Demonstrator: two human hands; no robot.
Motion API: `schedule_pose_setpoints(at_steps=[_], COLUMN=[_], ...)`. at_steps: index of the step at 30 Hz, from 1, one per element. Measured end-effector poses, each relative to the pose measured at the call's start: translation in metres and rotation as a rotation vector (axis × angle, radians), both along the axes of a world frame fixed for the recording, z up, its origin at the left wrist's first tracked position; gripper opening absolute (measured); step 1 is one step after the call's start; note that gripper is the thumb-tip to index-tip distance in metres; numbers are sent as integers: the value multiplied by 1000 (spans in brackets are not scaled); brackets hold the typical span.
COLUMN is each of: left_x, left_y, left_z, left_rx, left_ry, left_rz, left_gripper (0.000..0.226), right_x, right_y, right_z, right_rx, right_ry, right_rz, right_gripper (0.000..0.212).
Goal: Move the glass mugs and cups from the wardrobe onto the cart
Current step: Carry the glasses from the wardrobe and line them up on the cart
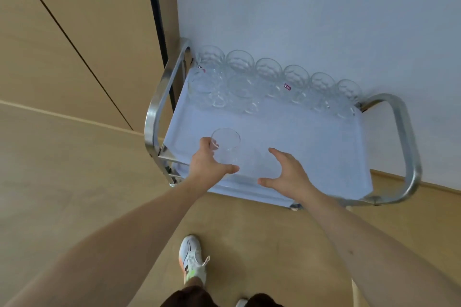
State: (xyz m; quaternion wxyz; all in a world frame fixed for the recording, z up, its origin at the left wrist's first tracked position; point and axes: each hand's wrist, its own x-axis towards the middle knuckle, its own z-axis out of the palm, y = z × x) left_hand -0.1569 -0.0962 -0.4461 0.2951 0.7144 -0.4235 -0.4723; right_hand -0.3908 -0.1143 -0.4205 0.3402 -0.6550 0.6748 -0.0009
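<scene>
Well along: rows of glass mugs already lined along cart back edge. Left hand fingers clamped on clear glass cup above tray front; right hand fingers spread, empty.

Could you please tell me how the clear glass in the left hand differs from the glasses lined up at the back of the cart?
The plain, smooth-walled clear glass tumbler is gripped by the left hand over the near part of the white cart tray; the row of faceted clear glass cups stands at the back, against the wall. The tumbler is alone; the cups crowd together, and two carry small pink stickers. Both are transparent and upright.
</scene>
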Motion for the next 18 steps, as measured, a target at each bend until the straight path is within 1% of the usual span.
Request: schedule_pose_setpoints(at_steps=[4, 9, 18], left_x=[-25, -71, -142], left_y=[31, 77, 144], left_z=[1, 0, -34], left_rx=[12, 4, 48], left_ry=[-20, -64, -46], left_rz=[1, 1, 23], left_gripper=[76, 74, 76], right_x=[-25, -73, -136], right_y=[30, 73, 128], right_z=[-11, -34, -76], right_rx=[-2, 5, 68], right_ry=[-11, -73, -79], right_rz=[42, 67, 74], right_gripper=[101, 102, 106])
